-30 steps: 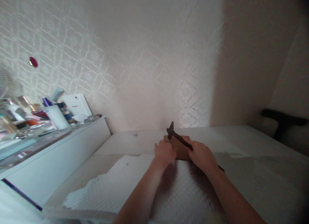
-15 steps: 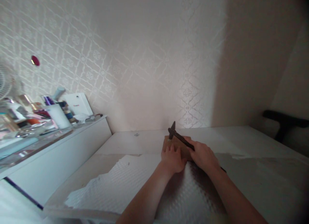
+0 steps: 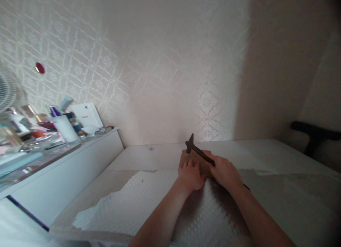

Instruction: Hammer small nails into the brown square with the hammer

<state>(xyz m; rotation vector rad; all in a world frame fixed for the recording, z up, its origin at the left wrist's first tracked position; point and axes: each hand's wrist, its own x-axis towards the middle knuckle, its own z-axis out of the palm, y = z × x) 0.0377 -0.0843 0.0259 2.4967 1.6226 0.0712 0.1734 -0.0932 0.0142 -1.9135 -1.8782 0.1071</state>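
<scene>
My right hand [image 3: 226,173] is wrapped around the dark handle of a hammer [image 3: 202,154]. The hammer's head is over the far left part of a brown board [image 3: 203,164], and the handle's end shows beyond my wrist. A small pale spot shows under the head; what it is, I cannot make out. My left hand [image 3: 189,174] lies on the board's near left part, fingers spread and flat, its thumb by the near edge. White bubble wrap [image 3: 133,199] is spread on the table beneath my forearms and bunches up in front of the board.
Several small metal pieces [image 3: 151,148] lie on the table [image 3: 165,156] near the wall. At left, a white cabinet [image 3: 87,158] carries bottles, a white box [image 3: 86,115] and a fan [image 3: 6,92]. A black armrest-like shape [image 3: 314,131] stands at right.
The camera view has shifted very slightly. Both hands, the hammer and the board look unmoved.
</scene>
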